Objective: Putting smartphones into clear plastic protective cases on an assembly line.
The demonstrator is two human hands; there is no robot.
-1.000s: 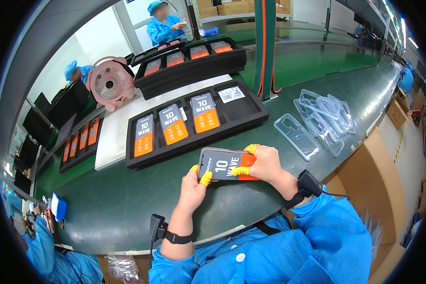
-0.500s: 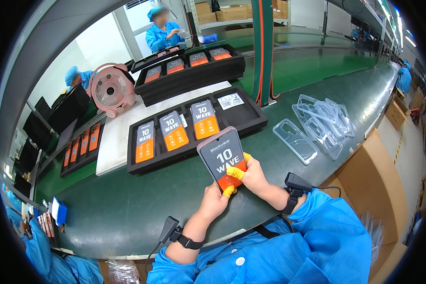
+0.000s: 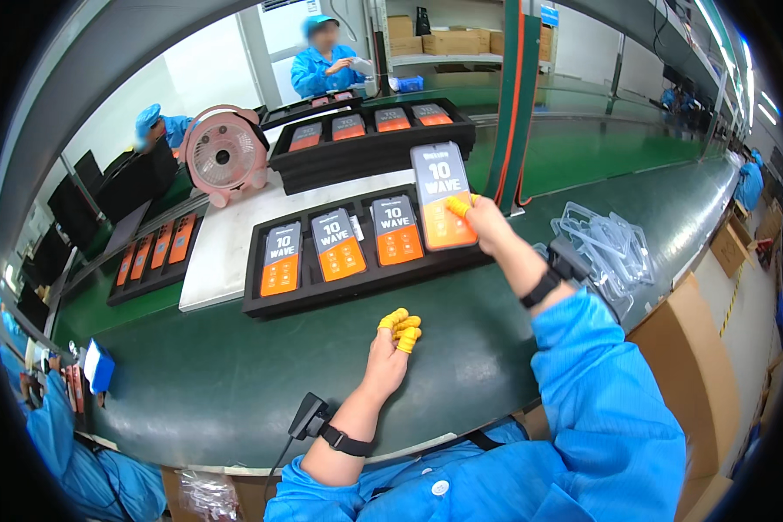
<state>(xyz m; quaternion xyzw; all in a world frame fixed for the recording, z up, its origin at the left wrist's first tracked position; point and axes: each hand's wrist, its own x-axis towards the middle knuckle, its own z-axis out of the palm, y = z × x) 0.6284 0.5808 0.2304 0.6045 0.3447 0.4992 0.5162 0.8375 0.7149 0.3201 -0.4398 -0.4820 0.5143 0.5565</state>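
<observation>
My right hand (image 3: 491, 226) is closed on the right edge of a smartphone (image 3: 442, 178) with a grey and orange screen film. It holds the phone upright over the right end of a black foam tray (image 3: 331, 297), hiding the rightmost slot. Three similar phones lie in the tray's other slots: a left one (image 3: 280, 258), a middle one (image 3: 337, 244) and a right one (image 3: 396, 229). Over the green bench, in front of the tray, my left hand (image 3: 386, 355) holds nothing, its fingers loosely bent and a little apart. Yellow finger cots cover fingertips on both hands.
Clear phone cases (image 3: 605, 248) lie piled at the right, partly behind my right wrist. Behind the tray are stacked foam trays of phones (image 3: 370, 157) and a pink fan (image 3: 226, 157). A green post (image 3: 515, 104) rises behind the held phone. A cardboard box (image 3: 692, 365) stands at right.
My left hand has let go of the phone and stays near the bench's front. My right hand has carried the phone forward and right, over the tray's right end.
</observation>
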